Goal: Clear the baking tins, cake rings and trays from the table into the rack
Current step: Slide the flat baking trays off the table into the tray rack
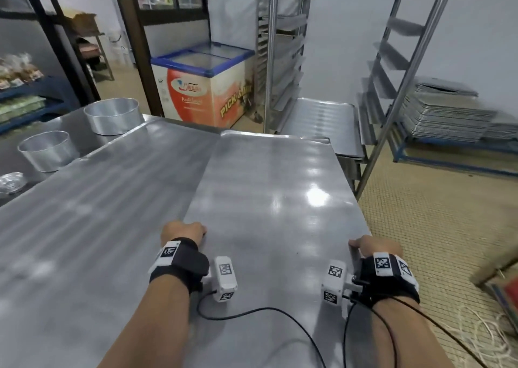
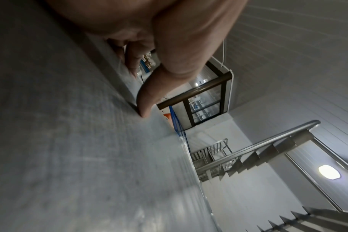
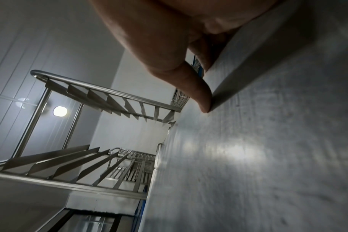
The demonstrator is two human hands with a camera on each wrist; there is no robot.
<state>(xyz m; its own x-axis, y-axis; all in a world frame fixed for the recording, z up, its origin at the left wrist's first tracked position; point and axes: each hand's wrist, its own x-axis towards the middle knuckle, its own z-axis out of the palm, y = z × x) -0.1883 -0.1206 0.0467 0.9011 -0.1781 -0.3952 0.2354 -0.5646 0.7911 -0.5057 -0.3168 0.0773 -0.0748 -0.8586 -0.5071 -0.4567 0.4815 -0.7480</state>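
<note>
both hands on a large flat rectangular steel baking tray lying on the stainless steel bench, at the bench's right end. left hand grips the tray's left long edge near the near end, thumb on top, fingers curled under the rim; left wrist view shows the thumb tip pressed on the tray surface right at the edge. right hand grips the right long edge the same way, thumb on top, fingers wrapped under the rim. cannot tell whether the tray is lifted off the bench or flat on it.

tray's far end points at the tall stainless steel tray rack standing just beyond the bench on the right. one flat steel tray already sits on a low rack runner, just past the held tray's far end.

left on the bench, far left side: a large round aluminium cake tin, a smaller round aluminium cake tin nearer, and a small shallow foil-like tin at the frame edge, all apart from each other and well apart from the held tray.

background: blue-rimmed chest freezer with orange front behind the bench, stack of steel trays on a blue low trolley at right against the wall.
</note>
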